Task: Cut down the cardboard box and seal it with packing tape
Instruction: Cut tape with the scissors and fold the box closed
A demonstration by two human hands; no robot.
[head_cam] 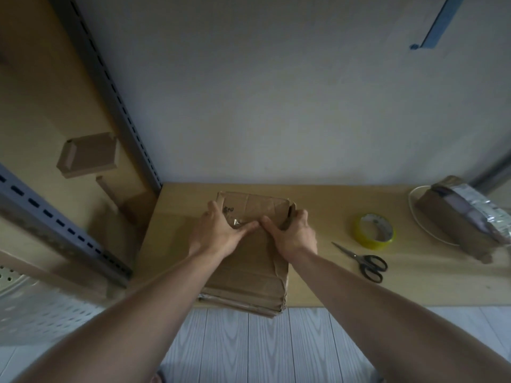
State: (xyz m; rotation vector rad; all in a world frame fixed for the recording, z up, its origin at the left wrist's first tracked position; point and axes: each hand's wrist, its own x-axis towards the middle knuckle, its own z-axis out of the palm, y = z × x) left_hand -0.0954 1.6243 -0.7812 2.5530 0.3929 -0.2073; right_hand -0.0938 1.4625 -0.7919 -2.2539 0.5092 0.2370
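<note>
A worn brown cardboard box (249, 272) lies flattened on the wooden shelf, its near end hanging past the shelf's front edge. My left hand (218, 236) presses on its top left, fingers over the far left edge. My right hand (293, 233) grips the box's right side, fingers wrapped around the raised right flap. Both thumbs meet in the middle by a scrap of clear tape. A yellow roll of packing tape (374, 234) stands to the right. Black-handled scissors (365, 262) lie shut just in front of it.
The wooden shelf (387, 288) runs along a grey wall. A wrapped brown parcel with silver foil (464, 219) sits at the far right. Grey slotted shelf posts (110, 87) and small cardboard boxes (88, 154) stand at the left. Pale plank floor lies below.
</note>
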